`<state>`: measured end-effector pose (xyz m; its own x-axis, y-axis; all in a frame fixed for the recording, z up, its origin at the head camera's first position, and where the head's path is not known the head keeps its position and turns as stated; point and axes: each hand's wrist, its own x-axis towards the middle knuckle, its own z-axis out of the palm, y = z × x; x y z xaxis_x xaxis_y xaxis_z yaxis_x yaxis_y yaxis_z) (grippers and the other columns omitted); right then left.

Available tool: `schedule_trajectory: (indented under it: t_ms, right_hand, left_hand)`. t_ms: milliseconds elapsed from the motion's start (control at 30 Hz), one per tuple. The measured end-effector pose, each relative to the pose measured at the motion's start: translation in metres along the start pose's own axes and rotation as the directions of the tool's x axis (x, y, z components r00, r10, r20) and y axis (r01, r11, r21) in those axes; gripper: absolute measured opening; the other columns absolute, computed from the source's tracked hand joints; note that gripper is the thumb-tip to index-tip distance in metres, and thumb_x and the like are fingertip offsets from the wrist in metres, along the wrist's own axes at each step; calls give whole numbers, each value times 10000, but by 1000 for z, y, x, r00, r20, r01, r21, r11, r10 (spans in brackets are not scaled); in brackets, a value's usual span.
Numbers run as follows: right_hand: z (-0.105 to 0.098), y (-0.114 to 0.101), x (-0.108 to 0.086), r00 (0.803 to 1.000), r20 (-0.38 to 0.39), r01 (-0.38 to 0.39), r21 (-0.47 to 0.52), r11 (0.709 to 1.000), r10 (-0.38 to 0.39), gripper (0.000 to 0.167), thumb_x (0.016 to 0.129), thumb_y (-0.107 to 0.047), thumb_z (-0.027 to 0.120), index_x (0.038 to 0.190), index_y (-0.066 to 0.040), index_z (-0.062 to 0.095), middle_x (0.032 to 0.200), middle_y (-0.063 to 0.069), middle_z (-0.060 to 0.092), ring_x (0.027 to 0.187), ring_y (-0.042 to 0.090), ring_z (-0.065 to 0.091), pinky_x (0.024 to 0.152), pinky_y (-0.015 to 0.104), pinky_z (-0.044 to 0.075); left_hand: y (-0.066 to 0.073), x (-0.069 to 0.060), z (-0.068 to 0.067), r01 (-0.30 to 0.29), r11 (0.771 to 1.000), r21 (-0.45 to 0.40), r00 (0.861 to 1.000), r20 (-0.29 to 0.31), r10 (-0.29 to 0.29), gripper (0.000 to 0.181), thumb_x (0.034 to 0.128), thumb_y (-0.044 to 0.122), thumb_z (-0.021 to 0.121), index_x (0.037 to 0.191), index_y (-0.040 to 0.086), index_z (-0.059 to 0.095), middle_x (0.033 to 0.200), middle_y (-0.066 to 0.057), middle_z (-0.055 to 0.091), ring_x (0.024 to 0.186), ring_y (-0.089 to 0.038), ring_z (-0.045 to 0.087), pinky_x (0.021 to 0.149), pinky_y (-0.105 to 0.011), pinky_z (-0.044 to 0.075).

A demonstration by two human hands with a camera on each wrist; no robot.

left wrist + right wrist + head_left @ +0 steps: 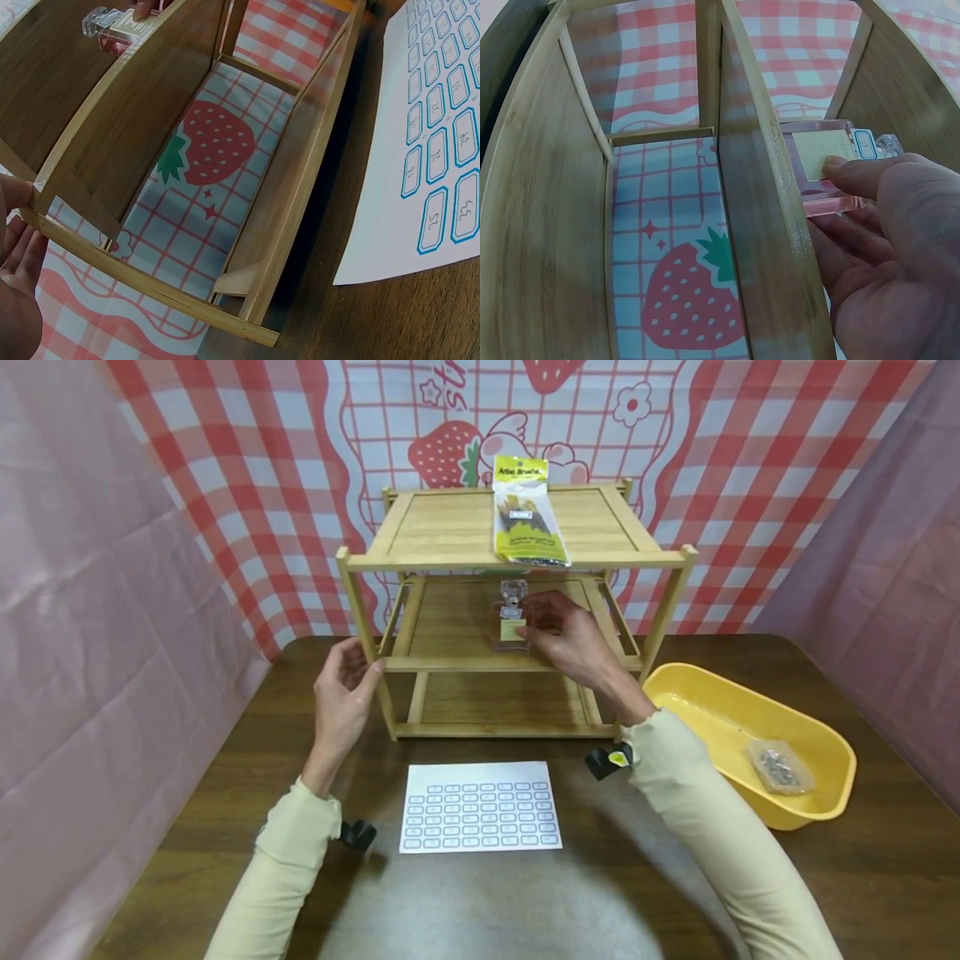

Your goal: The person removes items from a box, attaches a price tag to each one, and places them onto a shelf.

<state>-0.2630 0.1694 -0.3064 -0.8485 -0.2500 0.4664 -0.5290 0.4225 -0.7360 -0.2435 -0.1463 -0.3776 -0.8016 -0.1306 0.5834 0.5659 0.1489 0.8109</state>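
The right hand (573, 645) is pinching a glass bottle (509, 622) at the middle shelf (453, 618), the left hand (343, 692) gripping the rack's near left post (359, 610).

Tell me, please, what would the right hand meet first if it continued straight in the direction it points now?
First is the glass bottle, which the right hand holds. Beyond it, the space over the middle shelf looks free, though depth is unclear.
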Motion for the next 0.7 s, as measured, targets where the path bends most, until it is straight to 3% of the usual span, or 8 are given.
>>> schedule_trajectory:
  t_ms: [433,700]
  right_hand:
    - [-2,-2,-1,999,21,-35,-50,998,36,419,973,-84,717,1344,26,556,1150,194,656,1057,324,657,958,424,543]
    - [-4,-1,-4,1000,12,-24,-18,1000,24,416,955,-65,730,1324,28,561,1154,195,660,1050,320,660,952,426,547]
  left_hand:
    - [0,-1,1,-4,1000,-1,1000,-2,4,366,957,-67,680,1303,-102,564,1180,-237,642,1037,-168,636,988,-317,534]
    - [0,-2,2,-14,1000,-12,1000,-14,14,369,953,-68,685,1301,-104,568,1179,-245,646,1034,-167,641,986,-313,536]
